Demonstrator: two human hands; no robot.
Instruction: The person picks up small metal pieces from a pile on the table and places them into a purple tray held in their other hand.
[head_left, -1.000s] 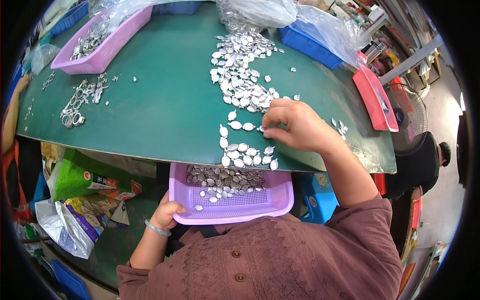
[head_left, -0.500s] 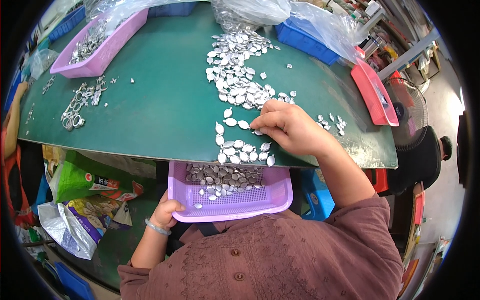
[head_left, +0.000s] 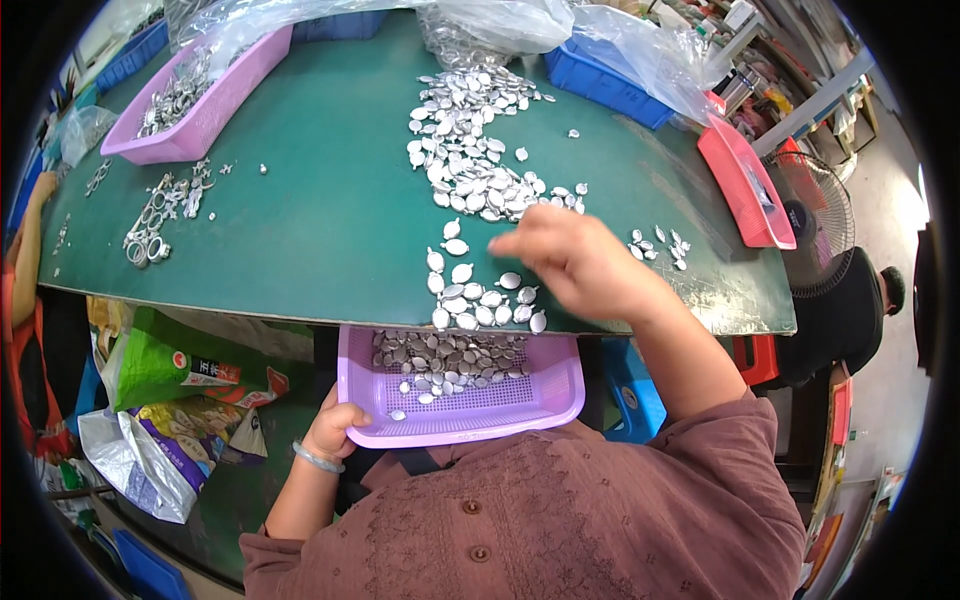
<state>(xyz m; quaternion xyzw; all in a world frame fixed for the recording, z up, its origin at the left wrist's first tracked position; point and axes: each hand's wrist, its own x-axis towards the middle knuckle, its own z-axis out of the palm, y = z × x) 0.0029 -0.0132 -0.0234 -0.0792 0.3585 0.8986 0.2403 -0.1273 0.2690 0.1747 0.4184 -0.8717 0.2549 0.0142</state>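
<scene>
My left hand (head_left: pixel 335 428) grips the left near corner of a purple plastic basket (head_left: pixel 480 432) with its thumb over the rim. The basket sits just under the table's near edge, by my lap, and holds many small silver oval pieces (head_left: pixel 455 355). Over the table, my right hand (head_left: pixel 575 258) points leftward with its index finger stretched out, blurred by motion; nothing shows in it. Below that finger lies a loose cluster of silver oval pieces (head_left: pixel 475 295) near the edge. Beyond the hand spreads a bigger heap of the same pieces (head_left: pixel 480 150).
A few more oval pieces (head_left: pixel 660 245) lie right of my hand. Ring-shaped metal parts (head_left: pixel 155 220) and a purple basket (head_left: pixel 190 135) are on the left. Blue bin (head_left: pixel 610 85), red tray (head_left: pixel 740 190) and plastic bags (head_left: pixel 500 25) line the far side. A fan (head_left: pixel 815 215) stands at right.
Beneath my right hand, a couple of oval pieces have slid toward the table's near edge. My right index finger now stretches out over bare table. The left hand stays on the basket.
</scene>
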